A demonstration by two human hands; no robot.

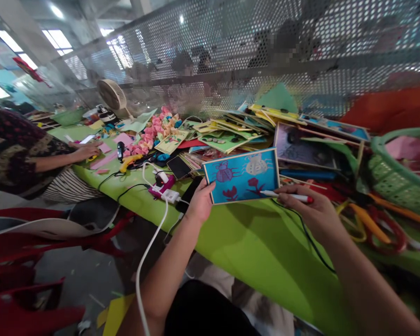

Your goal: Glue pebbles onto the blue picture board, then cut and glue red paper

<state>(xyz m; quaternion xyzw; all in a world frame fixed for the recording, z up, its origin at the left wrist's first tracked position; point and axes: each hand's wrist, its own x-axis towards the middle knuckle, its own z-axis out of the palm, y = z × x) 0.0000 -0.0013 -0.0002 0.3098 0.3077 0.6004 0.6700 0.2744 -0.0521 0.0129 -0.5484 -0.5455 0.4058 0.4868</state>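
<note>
My left hand (200, 202) grips the lower left corner of a blue framed picture (243, 176) with paper insects and red flowers on it, holding it tilted up over the green table (262, 242). My right hand (313, 210) is closed round a white pen-like tool with a red end (291, 196); its tip rests at the picture's lower right edge. A thin black cable (306, 235) runs from under my right hand across the table.
A heap of framed craft pictures (301, 144) and paper flowers (154, 133) covers the table's back. A green basket (399, 172) stands at the right, a phone (179, 166) and a white power strip (170, 195) at the left. Another person's hand (87, 150) works at the far left. Red chairs (28, 242) stand below.
</note>
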